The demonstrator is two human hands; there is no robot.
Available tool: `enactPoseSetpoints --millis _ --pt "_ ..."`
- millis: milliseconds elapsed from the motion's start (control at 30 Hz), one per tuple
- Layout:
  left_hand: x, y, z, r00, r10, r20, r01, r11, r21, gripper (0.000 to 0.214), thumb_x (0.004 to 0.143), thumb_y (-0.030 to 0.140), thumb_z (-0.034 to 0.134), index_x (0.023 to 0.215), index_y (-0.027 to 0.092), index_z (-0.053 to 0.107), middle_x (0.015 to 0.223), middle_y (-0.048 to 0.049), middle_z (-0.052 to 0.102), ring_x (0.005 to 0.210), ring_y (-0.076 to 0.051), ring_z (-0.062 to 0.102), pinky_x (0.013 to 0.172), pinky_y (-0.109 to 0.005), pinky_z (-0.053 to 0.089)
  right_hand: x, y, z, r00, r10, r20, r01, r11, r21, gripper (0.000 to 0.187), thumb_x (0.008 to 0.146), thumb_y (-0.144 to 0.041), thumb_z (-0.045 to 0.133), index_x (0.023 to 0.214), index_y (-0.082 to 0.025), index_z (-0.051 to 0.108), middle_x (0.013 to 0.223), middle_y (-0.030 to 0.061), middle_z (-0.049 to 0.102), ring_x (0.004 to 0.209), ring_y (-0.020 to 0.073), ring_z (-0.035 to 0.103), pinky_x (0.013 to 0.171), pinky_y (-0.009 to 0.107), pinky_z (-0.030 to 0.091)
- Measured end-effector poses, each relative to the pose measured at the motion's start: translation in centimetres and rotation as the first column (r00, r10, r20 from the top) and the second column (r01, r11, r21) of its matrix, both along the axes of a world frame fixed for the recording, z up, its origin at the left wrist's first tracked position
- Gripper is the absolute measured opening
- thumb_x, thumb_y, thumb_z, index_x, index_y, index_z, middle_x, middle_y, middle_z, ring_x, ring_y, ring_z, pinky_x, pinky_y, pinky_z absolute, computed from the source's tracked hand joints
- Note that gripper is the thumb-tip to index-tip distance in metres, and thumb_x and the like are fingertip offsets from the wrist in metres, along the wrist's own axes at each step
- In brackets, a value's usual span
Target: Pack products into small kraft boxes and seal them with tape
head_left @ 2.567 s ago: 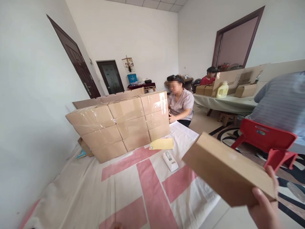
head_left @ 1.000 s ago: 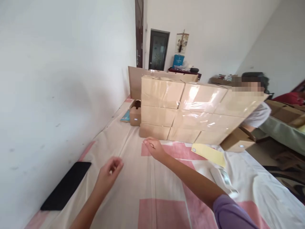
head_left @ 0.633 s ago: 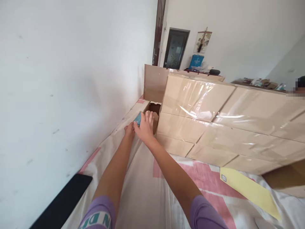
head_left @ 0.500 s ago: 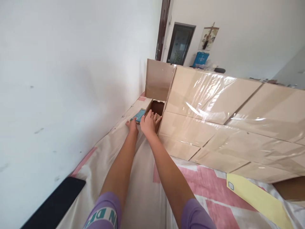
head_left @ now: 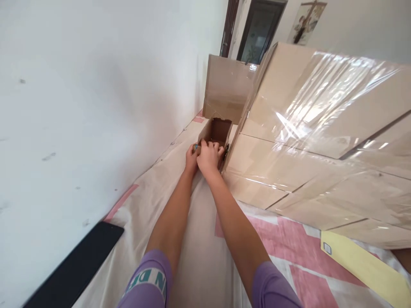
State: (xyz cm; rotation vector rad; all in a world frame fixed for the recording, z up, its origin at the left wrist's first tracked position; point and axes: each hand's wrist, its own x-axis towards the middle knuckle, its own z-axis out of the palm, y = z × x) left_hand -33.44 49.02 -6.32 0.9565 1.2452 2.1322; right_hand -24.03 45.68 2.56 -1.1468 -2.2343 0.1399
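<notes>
A small open cardboard box [head_left: 222, 128] stands on the cloth between the wall and the taped stack of cartons. My right hand [head_left: 208, 157] has its fingers curled over the near edge of this box. Just to the left, my left hand [head_left: 191, 159] is closed around a flat blue packet [head_left: 195, 146], of which only a small blue bit shows. Most of the packet is hidden behind my hands, as is the front of the box.
Tape-covered cartons [head_left: 282, 158] rise close on the right, with a cardboard flap [head_left: 226, 85] behind the small box. The white wall [head_left: 96, 107] borders the left. A long black object [head_left: 80, 261] lies near left, a yellow sheet [head_left: 362, 265] near right, on the pink-and-white cloth [head_left: 308, 252].
My left hand has moved right and the blue packet, plainly visible before, is now mostly covered beside the small box. The view has tilted down and shifted closer to the cartons.
</notes>
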Motion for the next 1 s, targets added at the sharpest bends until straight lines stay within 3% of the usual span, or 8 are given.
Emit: enactPoseSetpoints --millis 133,267,433,533,633,800,900,1000 --pt "-1.4 -5.3 3.2 0.990 0.061 -0.130 -0.065 0.998 -0.026 0.025 0.100 0.035 0.060 0.090 0.012 0.061 0.086 0.0006 0.060 0.076 -0.011 0.057 0.077 -0.029 0.050 0.2 -3.3 3.6 0.973 0.193 0.126 -0.207 0.972 0.111 0.030 0.098 -0.010 0.044 0.107 -0.015 0.072 0.114 0.0159 0.071 0.113 0.0360 0.047 0.100 0.055 0.030" --pt "-0.6 -16.2 5.8 0.944 0.176 -0.279 -0.199 0.978 -0.057 0.017 0.093 0.032 0.064 0.095 0.015 0.062 0.087 -0.0027 0.064 0.080 -0.015 0.058 0.077 -0.031 0.050 1.9 -11.0 6.5 0.914 0.367 0.173 -0.396 0.901 0.179 0.022 0.098 -0.014 0.050 0.090 -0.020 0.070 0.097 0.0111 0.073 0.104 0.0334 0.051 0.096 0.050 0.031" --pt "6.6 -31.9 6.1 0.865 0.266 -0.426 -0.342 0.933 -0.110 0.019 0.087 0.028 0.065 0.103 0.017 0.068 0.098 -0.0054 0.067 0.090 -0.020 0.062 0.079 -0.031 0.053 8.9 -21.9 5.4 0.887 0.461 0.015 -0.452 0.862 0.230 0.022 0.100 -0.042 0.058 0.094 -0.022 0.065 0.080 0.0059 0.070 0.089 0.0281 0.053 0.090 0.046 0.032" --pt "13.9 -38.4 4.9 0.838 0.260 -0.480 -0.362 0.923 -0.130 0.023 0.089 0.027 0.067 0.111 0.021 0.070 0.117 -0.0086 0.066 0.107 -0.022 0.064 0.078 -0.029 0.055 16.6 -26.5 3.8 0.891 0.446 -0.088 -0.418 0.880 0.227 0.017 0.095 -0.037 0.063 0.086 -0.023 0.061 0.074 0.0033 0.068 0.083 0.0249 0.054 0.085 0.045 0.031" --pt "21.9 -41.5 3.4 0.794 0.303 -0.528 -0.408 0.908 -0.092 0.018 0.091 0.029 0.070 0.107 0.023 0.069 0.117 -0.0094 0.062 0.110 -0.022 0.064 0.074 -0.027 0.056 24.8 -28.8 2.7 0.889 0.435 -0.146 -0.409 0.896 0.174 0.011 0.087 -0.027 0.066 0.081 -0.022 0.058 0.072 0.0014 0.067 0.081 0.0228 0.057 0.083 0.044 0.032" --pt "32.9 -42.9 0.9 0.801 0.306 -0.514 -0.404 0.911 -0.087 0.027 0.090 0.031 0.074 0.112 0.021 0.062 0.119 -0.0122 0.053 0.115 -0.023 0.061 0.080 -0.032 0.059 35.3 -29.8 1.3 0.870 0.440 -0.223 -0.446 0.894 0.025 0.005 0.082 -0.019 0.060 0.080 -0.022 0.058 0.088 0.0052 0.073 0.097 0.0266 0.065 0.090 0.047 0.040" --pt "36.1 -43.5 0.0 0.827 0.158 -0.540 -0.263 0.957 -0.122 0.035 0.089 0.033 0.075 0.119 0.021 0.062 0.123 -0.0141 0.054 0.122 -0.025 0.059 0.085 -0.036 0.061 39.2 -30.1 0.8 0.912 0.322 -0.255 -0.341 0.939 -0.033 0.012 0.087 -0.016 0.058 0.094 -0.022 0.065 0.110 0.0093 0.076 0.119 0.0308 0.064 0.103 0.053 0.040" --pt "36.0 -44.3 -0.1 0.813 0.061 -0.579 -0.173 0.975 -0.140 0.036 0.087 0.034 0.076 0.119 0.022 0.064 0.121 -0.0129 0.062 0.116 -0.025 0.063 0.085 -0.037 0.060 41.9 -30.5 0.5 0.883 0.329 -0.335 -0.359 0.933 -0.030 0.027 0.093 -0.016 0.055 0.114 -0.026 0.069 0.130 0.0084 0.072 0.138 0.0307 0.054 0.116 0.057 0.034"
